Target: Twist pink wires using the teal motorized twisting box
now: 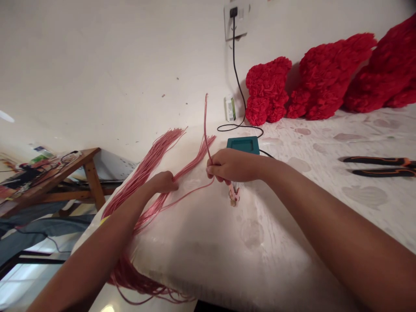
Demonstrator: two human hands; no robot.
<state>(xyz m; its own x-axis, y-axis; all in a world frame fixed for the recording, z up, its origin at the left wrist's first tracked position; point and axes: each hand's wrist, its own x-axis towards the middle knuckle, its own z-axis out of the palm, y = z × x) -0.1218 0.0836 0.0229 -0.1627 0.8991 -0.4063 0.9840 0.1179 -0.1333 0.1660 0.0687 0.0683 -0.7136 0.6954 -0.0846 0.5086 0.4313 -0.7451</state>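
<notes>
My left hand (pixel 167 181) is closed around a bundle of thin pink cords (pixel 193 161) lying on the covered table. A single pink cord (pixel 205 123) is pinched between the fingers of my right hand (pixel 224 165); its end sticks up above the hand, and the rest trails down left to the bundle. Left of my left hand lies a larger bundle of pink cords (pixel 146 162), whose lengths hang over the table's near edge. Just below my right hand is a small pinkish clip-like object (pixel 234 196), partly hidden. Behind that hand sits a teal tray-like device (pixel 242 144).
Pliers with black and orange handles (pixel 380 167) lie at the right. Red artificial flower bunches (pixel 268 91) lean along the wall. A black cable (pixel 234 60) runs from a socket past a small white-green container (pixel 230 108). A wooden bench (pixel 92 173) stands left.
</notes>
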